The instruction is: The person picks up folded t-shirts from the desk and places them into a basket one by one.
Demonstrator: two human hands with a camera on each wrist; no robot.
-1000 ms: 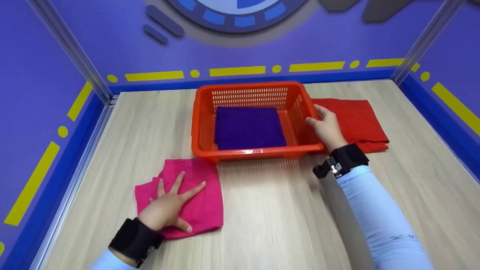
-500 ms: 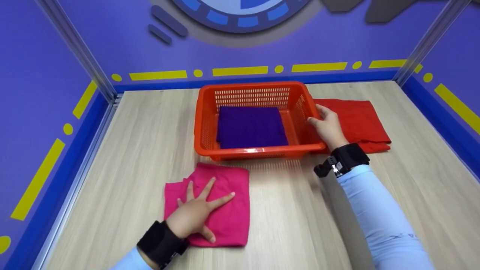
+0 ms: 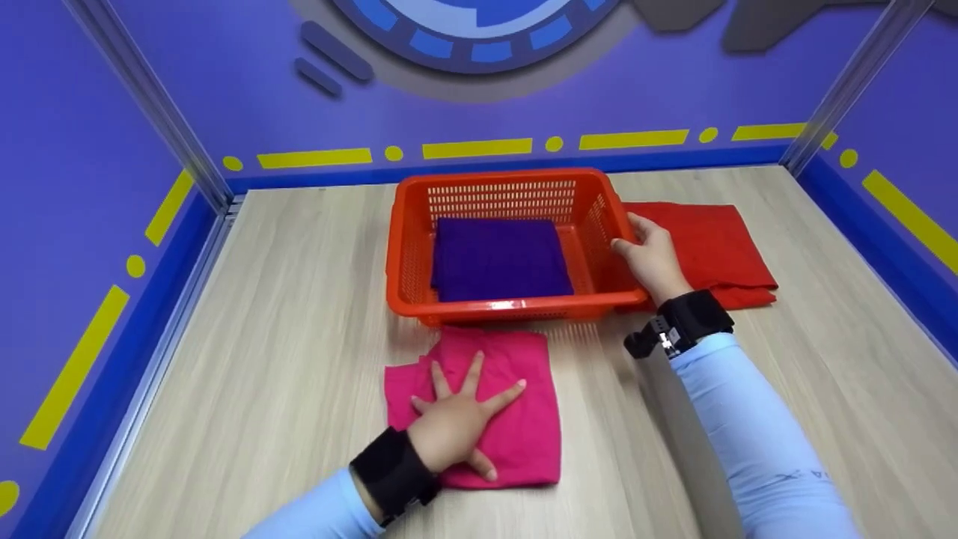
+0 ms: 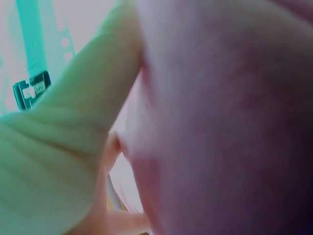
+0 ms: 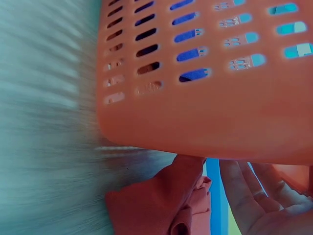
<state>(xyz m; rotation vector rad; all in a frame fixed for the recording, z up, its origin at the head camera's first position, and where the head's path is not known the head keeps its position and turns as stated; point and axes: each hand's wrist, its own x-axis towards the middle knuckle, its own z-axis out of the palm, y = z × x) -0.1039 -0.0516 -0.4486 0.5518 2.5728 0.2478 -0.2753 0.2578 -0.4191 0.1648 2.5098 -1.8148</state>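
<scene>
In the head view my left hand (image 3: 451, 428) lies flat with spread fingers on a folded pink cloth (image 3: 524, 427), in front of the basket. My right hand (image 3: 653, 258) grips the right rim of an orange plastic basket (image 3: 516, 305), thumb on the inner side and fingers outside. Inside the basket lies a folded purple cloth (image 3: 501, 258). A folded red cloth (image 3: 718, 247) sits to the right of the basket, partly behind my right hand. The right wrist view shows the slotted basket wall (image 5: 205, 117) and the red cloth (image 5: 156, 200) beside it.
A pale wooden table (image 3: 314, 284) carries everything. Purple panels (image 3: 479, 112) with yellow marks stand at the back and both sides, joined by metal posts (image 3: 142, 97). Black straps with cameras sit on both wrists.
My left hand has slid the pink cloth to the right across the table, from the basket's left front corner to before its middle. The right hand keeps its grip on the basket.
</scene>
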